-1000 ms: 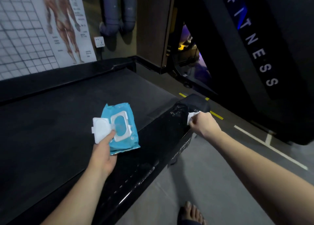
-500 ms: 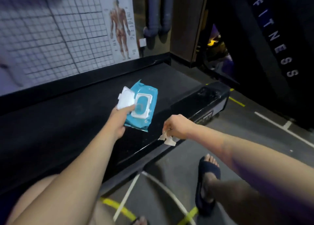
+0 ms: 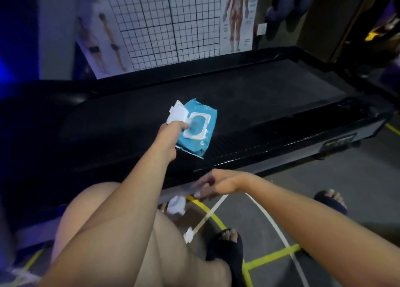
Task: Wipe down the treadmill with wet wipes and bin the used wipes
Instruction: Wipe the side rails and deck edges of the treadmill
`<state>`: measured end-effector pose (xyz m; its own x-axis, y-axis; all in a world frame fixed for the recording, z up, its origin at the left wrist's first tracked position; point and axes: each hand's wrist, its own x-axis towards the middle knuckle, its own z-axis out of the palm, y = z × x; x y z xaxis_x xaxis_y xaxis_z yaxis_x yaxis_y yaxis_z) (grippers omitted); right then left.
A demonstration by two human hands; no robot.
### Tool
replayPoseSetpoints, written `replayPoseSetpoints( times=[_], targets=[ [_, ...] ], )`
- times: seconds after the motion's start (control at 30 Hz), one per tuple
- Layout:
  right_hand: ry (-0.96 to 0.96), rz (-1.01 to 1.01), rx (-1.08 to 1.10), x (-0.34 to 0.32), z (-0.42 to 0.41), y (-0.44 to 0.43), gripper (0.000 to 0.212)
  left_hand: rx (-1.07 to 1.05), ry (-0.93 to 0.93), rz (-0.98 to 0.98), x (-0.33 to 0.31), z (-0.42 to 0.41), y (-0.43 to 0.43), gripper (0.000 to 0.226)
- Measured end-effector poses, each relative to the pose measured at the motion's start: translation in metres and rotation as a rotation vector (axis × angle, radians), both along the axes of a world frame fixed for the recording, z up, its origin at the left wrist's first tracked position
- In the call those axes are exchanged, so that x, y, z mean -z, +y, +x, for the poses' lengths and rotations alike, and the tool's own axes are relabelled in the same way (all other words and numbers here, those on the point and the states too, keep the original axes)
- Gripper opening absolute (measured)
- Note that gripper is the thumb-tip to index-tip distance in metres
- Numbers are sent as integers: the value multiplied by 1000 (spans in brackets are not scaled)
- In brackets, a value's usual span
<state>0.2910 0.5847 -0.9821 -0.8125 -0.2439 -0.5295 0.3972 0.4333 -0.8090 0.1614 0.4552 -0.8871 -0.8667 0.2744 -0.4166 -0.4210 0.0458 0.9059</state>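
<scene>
The left hand (image 3: 172,132) holds the pack (image 3: 200,139) over the treadmill (image 3: 270,104) at the centre of the frame, thumb curled across the front by the opening and fingers under it, with the white lid (image 3: 176,114) flipped open to the upper left. That grip matches the one half a second ago.

The right hand (image 3: 214,187) differs. Then it pinched a crumpled wipe in front of the treadmill's near edge; now its fingers are stretched out and blurred, holding nothing, low at the centre by that same edge. The wipe (image 3: 176,205) is apart from the hand, just below and to the left of the fingertips – whether it is in the air or on the floor (image 3: 324,178) I cannot tell.

A second wipe (image 3: 188,234) lies on the floor lower down, beside a white line and near a sandalled foot (image 3: 227,250).

The view has swung left – the gridded poster (image 3: 173,22) now fills the top of the frame
</scene>
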Motion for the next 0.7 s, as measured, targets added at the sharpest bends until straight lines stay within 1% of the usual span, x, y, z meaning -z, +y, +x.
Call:
replayPoseSetpoints(
  times=[0.07, 0.1, 0.13, 0.17, 0.2, 0.23, 0.27, 0.33, 0.4, 0.43, 0.47, 0.53, 0.63, 0.7],
  targets=[
    [120, 279, -51, -11, 1, 6, 34, -7, -9, -5, 0, 7, -4, 43],
    [189, 412, -41, -19, 2, 14, 34, 5, -11, -3, 0, 10, -2, 43],
    [237, 492, 1, -29, 3, 24, 31, 26, -11, 5, -1, 14, 1, 44],
    [267, 507, 76, -39, 6, 36, 25, 47, -12, 18, -2, 18, 6, 46],
    [299, 481, 177, -51, 10, 47, 17, 67, -8, 29, -3, 22, 13, 47],
    [335, 456, 294, -63, 13, 60, 9, 90, -3, 41, -6, 26, 22, 45],
    [379, 434, 423, -74, 17, 73, 7, 110, 0, 51, -10, 31, 31, 37],
    [463, 393, 707, -97, 28, 98, 13, 143, -5, 79, -17, 41, 51, 23],
    [582, 377, 927, -117, 41, 120, 17, 180, -10, 109, -18, 50, 72, 24],
    [643, 397, 979, -124, 48, 128, 16, 198, -11, 131, -17, 54, 81, 29],
    [692, 432, 990, -131, 55, 135, 15, 216, -11, 148, -15, 58, 91, 33],
    [752, 533, 921, -142, 65, 140, 12, 251, -1, 189, -10, 68, 109, 33],
    [746, 588, 793, -149, 70, 146, 6, 293, 25, 229, -2, 83, 133, 30],
    [724, 695, 670, -144, 68, 154, 9, 296, 14, 258, 1, 91, 145, 31]
  ],
)
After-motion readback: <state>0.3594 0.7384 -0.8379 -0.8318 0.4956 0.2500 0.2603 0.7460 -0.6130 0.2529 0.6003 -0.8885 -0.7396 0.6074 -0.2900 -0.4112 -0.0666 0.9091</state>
